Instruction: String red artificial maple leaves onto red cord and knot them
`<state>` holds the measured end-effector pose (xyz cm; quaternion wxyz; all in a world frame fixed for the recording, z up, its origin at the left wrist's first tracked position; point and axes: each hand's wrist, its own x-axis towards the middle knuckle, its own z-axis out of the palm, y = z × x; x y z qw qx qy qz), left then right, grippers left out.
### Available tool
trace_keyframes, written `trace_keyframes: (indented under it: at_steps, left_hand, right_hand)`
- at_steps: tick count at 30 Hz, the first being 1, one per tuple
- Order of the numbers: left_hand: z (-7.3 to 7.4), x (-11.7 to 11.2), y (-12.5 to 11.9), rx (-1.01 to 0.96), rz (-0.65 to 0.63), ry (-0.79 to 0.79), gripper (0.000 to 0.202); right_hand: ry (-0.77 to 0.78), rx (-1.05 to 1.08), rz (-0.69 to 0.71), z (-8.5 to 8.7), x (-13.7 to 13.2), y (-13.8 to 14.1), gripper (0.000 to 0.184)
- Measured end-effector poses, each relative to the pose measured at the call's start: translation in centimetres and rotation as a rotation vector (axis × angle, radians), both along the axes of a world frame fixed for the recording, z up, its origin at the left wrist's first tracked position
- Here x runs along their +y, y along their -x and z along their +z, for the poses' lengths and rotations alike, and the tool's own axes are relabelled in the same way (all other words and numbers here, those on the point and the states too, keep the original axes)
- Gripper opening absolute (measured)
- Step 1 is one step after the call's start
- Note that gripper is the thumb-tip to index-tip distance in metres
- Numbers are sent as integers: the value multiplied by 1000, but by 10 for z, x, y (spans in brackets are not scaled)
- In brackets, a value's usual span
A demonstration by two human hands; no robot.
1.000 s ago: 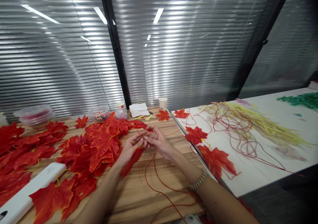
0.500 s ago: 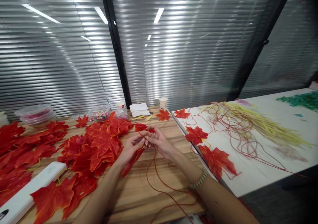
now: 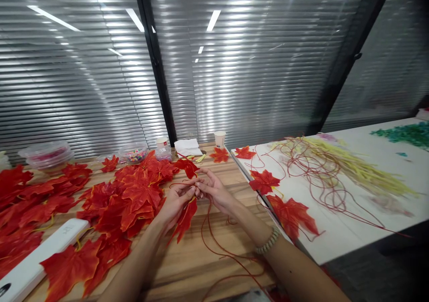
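My left hand (image 3: 176, 202) and my right hand (image 3: 214, 189) meet fingertip to fingertip above the wooden table. Pinched between the fingers of both is a thin red cord (image 3: 210, 230), whose long loops hang down to the tabletop toward me. A red artificial maple leaf (image 3: 187, 219) dangles beneath my left hand, its yellow stem caught at the fingertips. Just beyond the fingers another red leaf (image 3: 188, 165) stands up, partly hidden. The exact crossing of cord and stem is too small to make out.
Red leaves (image 3: 134, 199) are heaped at left beside a white power bank (image 3: 50, 253). Behind stand a bead tub (image 3: 134, 153), plastic containers (image 3: 47, 153) and a paper cup (image 3: 220, 139). The white table (image 3: 355, 244) bears tangled red cord (image 3: 321, 177) and yellow stems (image 3: 358, 165).
The leaf beyond my fingers has risen and turned upright. The leaf under my left hand has swung slightly right, and the hanging cord has shifted a little. Both hands stay together.
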<state>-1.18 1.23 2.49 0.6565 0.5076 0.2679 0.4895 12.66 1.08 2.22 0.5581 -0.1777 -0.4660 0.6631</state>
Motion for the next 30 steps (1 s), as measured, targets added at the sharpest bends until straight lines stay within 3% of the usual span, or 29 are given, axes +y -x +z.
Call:
trace_keyframes:
  at_steps: [12,30]
  left_hand:
    - [2,-2,-2,25,4,22,33]
    - [1,-1,-2,99,-3,-53,15]
  right_hand:
    - [-6,-37,-52,0,0,0,41]
    - [-3,-135,-138,-1,1,5,38]
